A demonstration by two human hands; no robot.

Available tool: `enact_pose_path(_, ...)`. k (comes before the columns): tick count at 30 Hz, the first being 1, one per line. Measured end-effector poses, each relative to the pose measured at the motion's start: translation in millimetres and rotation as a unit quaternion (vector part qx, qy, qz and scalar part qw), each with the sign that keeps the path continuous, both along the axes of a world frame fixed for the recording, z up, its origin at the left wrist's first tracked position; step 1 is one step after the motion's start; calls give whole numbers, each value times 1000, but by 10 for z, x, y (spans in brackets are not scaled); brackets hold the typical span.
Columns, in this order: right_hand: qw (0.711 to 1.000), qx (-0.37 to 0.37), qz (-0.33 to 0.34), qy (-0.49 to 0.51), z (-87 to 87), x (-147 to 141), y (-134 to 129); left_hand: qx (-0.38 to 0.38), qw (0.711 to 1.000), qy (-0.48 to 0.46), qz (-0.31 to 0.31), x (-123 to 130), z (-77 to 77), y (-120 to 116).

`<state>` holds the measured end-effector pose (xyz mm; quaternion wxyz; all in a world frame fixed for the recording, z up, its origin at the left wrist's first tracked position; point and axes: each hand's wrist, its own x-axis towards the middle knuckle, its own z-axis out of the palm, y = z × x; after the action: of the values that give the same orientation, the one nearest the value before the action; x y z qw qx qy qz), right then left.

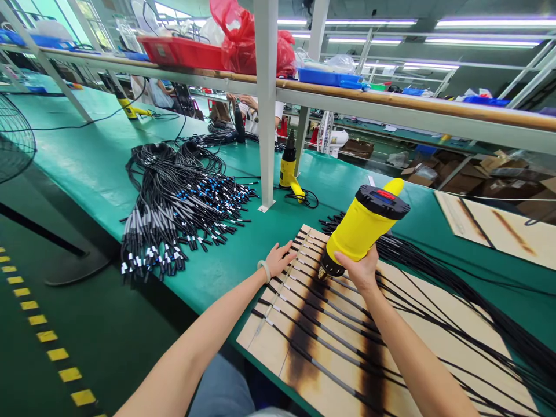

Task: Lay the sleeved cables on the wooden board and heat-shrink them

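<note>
My right hand is wrapped round a yellow and black heat gun, its nozzle pointing down close above the cables. Under it lies a wooden board with dark scorched bands. Several black cables with grey sleeves run side by side across the board, their ends along its left edge. My left hand rests at those cable ends near the far left corner, fingers stretched forward over them. Whether its fingertips press on a cable I cannot tell.
A large bundle of finished-looking cables lies on the green table at left. A second heat gun stands beyond the white post. More cables trail rightward. A shelf crosses above; a person's hands show behind.
</note>
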<state>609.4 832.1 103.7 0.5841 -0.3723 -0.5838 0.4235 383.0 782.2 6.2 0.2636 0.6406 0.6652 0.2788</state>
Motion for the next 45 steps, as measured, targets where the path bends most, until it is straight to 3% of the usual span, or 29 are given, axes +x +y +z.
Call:
enact_pose_path(13, 1000, 11, -9, -9, 65, -1, -72, -2, 1000, 4, 3, -7, -38, 12)
enact_pose_path(22, 999, 39, -8, -24, -35, 37, -9, -4, 1000, 8, 6, 0, -22, 14)
enact_pose_path(29, 998, 52, 19, -11, 34, 6, -82, 6, 1000, 14, 2, -12, -60, 17)
enact_pose_path(45, 998, 54, 38, -20, 8, 3, -105, 7, 1000, 4, 3, -11, -60, 17)
